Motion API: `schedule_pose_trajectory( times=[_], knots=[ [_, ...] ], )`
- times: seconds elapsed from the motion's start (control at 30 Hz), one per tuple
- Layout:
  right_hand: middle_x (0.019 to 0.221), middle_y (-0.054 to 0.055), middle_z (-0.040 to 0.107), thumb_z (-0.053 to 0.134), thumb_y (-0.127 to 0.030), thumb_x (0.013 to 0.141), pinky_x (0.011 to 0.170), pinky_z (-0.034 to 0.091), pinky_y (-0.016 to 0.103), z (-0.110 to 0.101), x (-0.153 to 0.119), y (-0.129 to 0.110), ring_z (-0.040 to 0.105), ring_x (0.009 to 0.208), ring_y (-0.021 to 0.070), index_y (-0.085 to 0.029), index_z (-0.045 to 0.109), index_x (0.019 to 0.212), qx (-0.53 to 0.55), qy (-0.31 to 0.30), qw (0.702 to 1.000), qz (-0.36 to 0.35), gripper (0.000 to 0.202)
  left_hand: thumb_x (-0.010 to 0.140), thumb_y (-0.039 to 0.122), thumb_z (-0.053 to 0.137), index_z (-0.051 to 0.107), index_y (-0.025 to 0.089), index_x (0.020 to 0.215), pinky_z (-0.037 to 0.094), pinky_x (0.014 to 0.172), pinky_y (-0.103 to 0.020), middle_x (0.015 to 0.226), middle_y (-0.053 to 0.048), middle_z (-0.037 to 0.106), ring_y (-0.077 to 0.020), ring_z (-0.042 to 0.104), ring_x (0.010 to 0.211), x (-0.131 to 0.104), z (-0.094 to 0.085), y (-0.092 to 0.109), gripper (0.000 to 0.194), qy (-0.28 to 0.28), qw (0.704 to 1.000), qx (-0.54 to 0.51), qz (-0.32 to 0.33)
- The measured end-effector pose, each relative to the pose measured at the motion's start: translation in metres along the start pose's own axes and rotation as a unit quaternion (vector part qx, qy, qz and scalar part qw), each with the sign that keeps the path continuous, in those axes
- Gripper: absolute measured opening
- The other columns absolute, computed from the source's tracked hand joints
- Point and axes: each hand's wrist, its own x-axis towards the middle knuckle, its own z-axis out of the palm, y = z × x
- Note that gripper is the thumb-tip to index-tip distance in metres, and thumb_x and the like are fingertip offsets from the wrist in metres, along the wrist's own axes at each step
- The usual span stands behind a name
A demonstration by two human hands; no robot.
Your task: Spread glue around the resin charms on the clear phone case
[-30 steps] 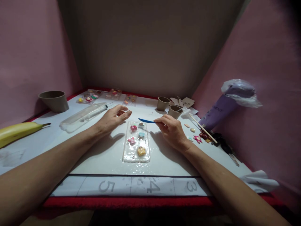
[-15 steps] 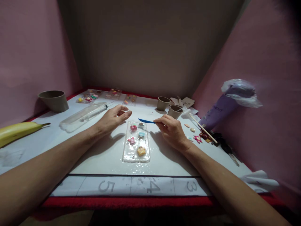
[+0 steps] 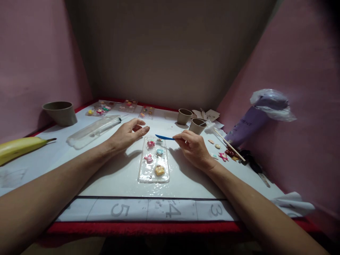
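Observation:
A clear phone case lies flat on the white board, its surface glossy and wet-looking. Several small charms sit on it, among them a pink pig-like one, a yellow one and a light blue one. My right hand pinches the end of a small blue plastic knife, whose blade points left above the case's far end. To the left of that far end, my left hand hovers with fingers apart and nothing in it.
Decorated cases lie along the back edge. Two grey cups stand behind my right hand; another cup is at the left. A syringe package, a banana, loose charms, a wooden stick and a purple bag surround the board.
The blue knife and my right hand have shifted very slightly left. My left hand is almost where it was, and the phone case has stayed put.

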Motion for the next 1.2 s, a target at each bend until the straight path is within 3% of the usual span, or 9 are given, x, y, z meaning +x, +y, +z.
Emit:
schedule_pose_trajectory(
  times=[0.57,1.2],
  knots=[
    [0.076,0.004,0.067,0.055,-0.004,0.082,0.061,0.043,0.026,0.0019,-0.0004,-0.0043,0.058,0.067,0.0139,-0.016,0.070,0.083,0.018,-0.054,0.998,0.022,0.020,0.079,0.066,0.052,0.057,0.015,0.115,0.048,0.079,-0.037,0.105,-0.011,0.065,-0.0247,0.062,0.091,-0.0008,0.0016,-0.0033,0.063,-0.014,1.000,0.019,0.010],
    [0.078,0.004,0.069,0.055,-0.007,0.082,0.061,0.046,0.025,0.0018,-0.0005,-0.0030,0.060,0.068,0.0134,-0.019,0.071,0.083,0.032,-0.055,0.997,0.034,0.020,0.078,0.065,0.051,0.057,0.015,0.114,0.047,0.075,-0.038,0.098,-0.010,0.064,-0.0250,0.061,0.086,-0.0028,0.0000,0.0018,0.062,-0.025,0.999,0.025,0.000]
  ],
)
